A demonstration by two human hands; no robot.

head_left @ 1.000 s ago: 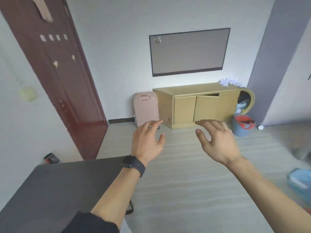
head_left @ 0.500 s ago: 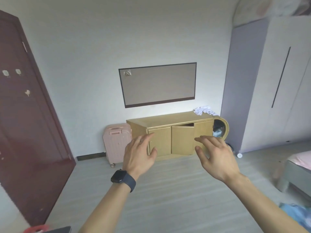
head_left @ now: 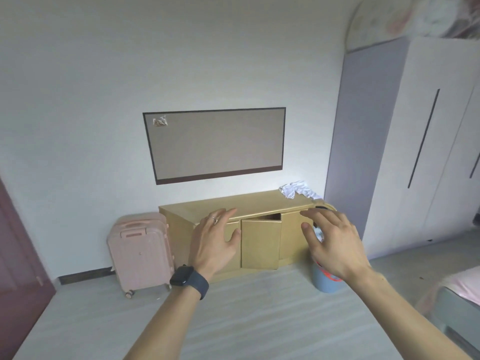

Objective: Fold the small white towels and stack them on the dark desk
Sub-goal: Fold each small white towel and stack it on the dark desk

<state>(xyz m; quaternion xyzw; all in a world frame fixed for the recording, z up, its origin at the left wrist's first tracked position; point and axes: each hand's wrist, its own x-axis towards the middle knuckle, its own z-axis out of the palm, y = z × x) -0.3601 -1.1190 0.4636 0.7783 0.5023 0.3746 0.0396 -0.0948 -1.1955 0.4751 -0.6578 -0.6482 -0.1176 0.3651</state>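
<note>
White wall [head_left: 104, 100] w/ board [head_left: 215, 144] — yellow cabinet [head_left: 261, 242], pink suitcase [head_left: 140, 250], grey floor [head_left: 259, 313].

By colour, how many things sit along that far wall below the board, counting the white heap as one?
pink suitcase: 1
yellow cabinet: 1
blue bucket: 1
pile of white towels: 1
Total: 4

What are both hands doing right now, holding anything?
Left hand: open, fingers spread, holding nothing.
Right hand: open, fingers spread, holding nothing.
</note>
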